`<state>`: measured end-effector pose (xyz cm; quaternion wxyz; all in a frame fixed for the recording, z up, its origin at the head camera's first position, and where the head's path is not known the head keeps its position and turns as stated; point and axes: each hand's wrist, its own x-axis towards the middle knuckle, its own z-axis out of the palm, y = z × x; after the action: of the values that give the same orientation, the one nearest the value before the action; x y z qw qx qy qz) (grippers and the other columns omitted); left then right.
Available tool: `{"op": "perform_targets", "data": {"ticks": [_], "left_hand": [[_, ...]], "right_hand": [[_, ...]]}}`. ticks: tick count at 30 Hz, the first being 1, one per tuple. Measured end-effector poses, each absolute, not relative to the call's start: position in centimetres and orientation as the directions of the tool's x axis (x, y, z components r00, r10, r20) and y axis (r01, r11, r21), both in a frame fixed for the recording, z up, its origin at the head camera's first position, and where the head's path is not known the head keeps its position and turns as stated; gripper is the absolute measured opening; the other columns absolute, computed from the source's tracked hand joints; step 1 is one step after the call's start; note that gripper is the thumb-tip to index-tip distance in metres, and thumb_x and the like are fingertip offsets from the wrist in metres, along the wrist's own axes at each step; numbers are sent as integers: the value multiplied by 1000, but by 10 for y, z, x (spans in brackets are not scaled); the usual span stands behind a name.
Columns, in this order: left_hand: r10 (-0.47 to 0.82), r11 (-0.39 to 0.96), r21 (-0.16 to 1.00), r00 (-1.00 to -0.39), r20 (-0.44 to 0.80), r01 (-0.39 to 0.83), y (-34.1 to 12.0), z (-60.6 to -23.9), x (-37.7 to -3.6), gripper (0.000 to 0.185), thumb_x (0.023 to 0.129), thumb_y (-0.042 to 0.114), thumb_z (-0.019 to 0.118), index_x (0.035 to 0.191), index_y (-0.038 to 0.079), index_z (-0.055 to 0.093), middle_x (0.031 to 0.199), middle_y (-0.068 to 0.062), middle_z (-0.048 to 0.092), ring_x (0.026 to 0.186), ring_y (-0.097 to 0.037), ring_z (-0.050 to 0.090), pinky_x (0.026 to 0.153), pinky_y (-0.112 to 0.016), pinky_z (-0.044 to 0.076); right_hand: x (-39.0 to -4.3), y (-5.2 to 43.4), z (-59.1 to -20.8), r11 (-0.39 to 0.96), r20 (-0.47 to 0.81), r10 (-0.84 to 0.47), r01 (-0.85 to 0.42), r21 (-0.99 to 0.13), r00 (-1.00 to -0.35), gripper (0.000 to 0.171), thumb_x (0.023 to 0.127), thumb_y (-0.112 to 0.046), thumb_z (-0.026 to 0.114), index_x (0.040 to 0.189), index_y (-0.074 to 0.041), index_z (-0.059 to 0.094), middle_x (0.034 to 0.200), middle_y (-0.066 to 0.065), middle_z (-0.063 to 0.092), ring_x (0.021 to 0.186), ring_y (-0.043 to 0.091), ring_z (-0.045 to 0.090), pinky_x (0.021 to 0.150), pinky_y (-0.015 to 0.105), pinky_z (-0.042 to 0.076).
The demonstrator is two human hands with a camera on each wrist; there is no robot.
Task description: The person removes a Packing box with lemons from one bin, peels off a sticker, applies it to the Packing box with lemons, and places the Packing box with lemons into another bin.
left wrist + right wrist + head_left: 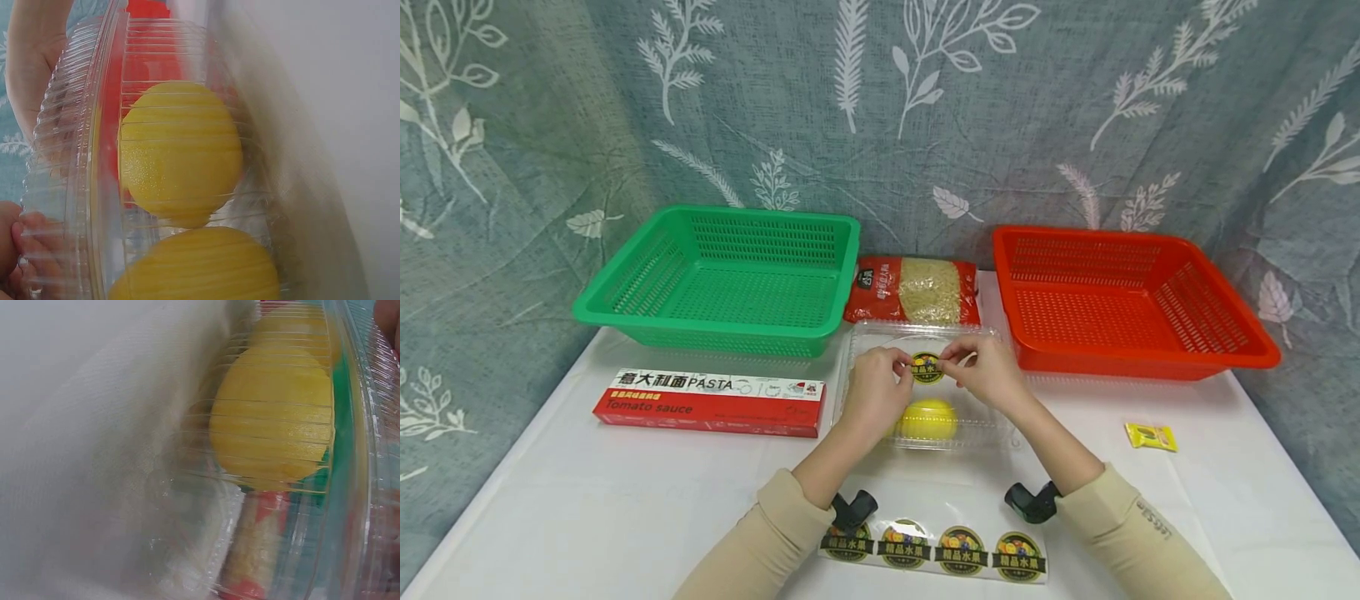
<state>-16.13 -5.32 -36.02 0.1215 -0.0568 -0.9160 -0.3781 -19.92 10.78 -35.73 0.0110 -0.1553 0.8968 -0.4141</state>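
Observation:
A round black-and-gold fruit sticker (927,367) is held flat over the lid of a clear plastic clamshell box (850,367). My left hand (880,387) pinches its left edge, and my right hand (988,371) pinches the right edge. Whether the sticker touches the lid, I cannot tell. Through the box wall a yellow lemon (928,419) shows; in the left wrist view two lemons, a far one (181,150) and a nearer one (206,269), lie side by side. A whitish clear-wrapped item (200,537) appears beside a lemon in the right wrist view.
A sheet of similar stickers (932,554) lies at the front. Green basket (715,337) and red basket (1135,362) flank a pasta bag (917,290) behind the box. A pasta box (711,404) lies left, a small yellow packet (1152,437) right.

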Motion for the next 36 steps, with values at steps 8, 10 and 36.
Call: {"op": "perform_targets", "data": {"ticks": [8, 10, 36], "left_hand": [[12, 718, 666, -960, 280, 202, -53, -361, -160, 9, 81, 2, 61, 84, 2, 69, 70, -4, 57, 65, -17, 53, 53, -24, 42], [12, 719, 666, -961, 278, 201, -53, -360, -160, 9, 81, 2, 61, 84, 2, 69, 71, -4, 57, 65, -17, 53, 53, -25, 43], [19, 735, 647, -960, 279, 203, -51, -362, -160, 9, 80, 1, 62, 85, 1, 70, 72, -5, 55, 63, -17, 52, 52, -23, 43]], "right_hand": [[-199, 107, -358, 620, 133, -289, -291, -729, -948, 6, 79, -6, 69, 83, -1, 70, 71, 5, 63, 49, 12, 55, 46, 26, 45], [-199, 107, -358, 619, 139, -288, -295, -728, -947, 6, 79, -6, 69, 83, -1, 70, 71, 5, 63, 49, 12, 55, 46, 26, 45], [-197, 106, -360, 653, 184, -269, -320, -687, -945, 5, 77, -8, 71, 79, -3, 71, 66, 2, 62, 53, 12, 52, 49, 25, 45]]}}
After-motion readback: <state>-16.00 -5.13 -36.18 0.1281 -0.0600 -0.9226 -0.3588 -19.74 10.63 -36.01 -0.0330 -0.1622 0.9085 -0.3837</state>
